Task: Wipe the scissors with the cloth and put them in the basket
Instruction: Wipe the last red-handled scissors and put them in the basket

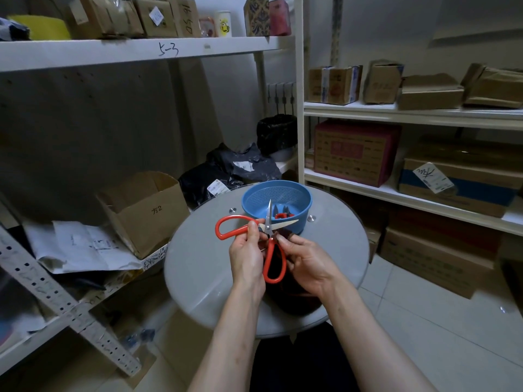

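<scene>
The scissors [268,228], red-handled with steel blades, are held in the air above the round grey desk [198,264], just in front of the blue basket [249,200]. They are spread wide: one blade points up across the basket's near wall, the other points right. One handle loop reaches out to the left and the other hangs down between the two wrists.

The left hand [245,257] is clamped on the scissors, with thumb and fingers pinching the left handle arm just beside the pivot. The right hand [308,263] has its fingers curled round a dark cloth [285,236], pressing a fold of it against the scissors beside the pivot, below the right-pointing blade. More dark fabric lies on the desk under the right wrist; it seems to be the rest of the same cloth, though the shadow makes that hard to confirm.

The basket stands on the far part of the desk. Inside it lies a second pair of red-handled scissors [283,215], partly hidden by the raised blade.

An open cardboard box [147,210] sits on the low shelf to the left, with black bags [226,171] behind the desk.
</scene>
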